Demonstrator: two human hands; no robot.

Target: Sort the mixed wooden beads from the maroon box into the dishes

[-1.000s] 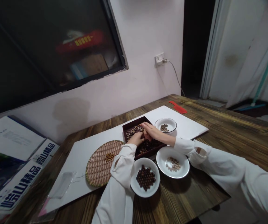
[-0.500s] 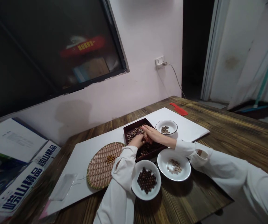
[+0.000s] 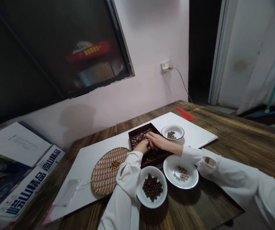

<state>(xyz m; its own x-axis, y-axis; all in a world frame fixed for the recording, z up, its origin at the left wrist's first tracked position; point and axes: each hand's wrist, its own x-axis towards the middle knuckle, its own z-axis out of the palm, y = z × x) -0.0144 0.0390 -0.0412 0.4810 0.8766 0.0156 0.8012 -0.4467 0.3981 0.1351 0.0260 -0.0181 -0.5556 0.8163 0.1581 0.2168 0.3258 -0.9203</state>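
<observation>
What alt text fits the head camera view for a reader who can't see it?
The left hand and right hand reach into a dark tray of mixed beads on a white board. Three white bowls of beads and a round woven mat with beads surround it on a wooden table.

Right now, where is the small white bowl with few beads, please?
In the head view, the small white bowl sits on the white board, beyond the right hand and right of the dark tray.
</observation>
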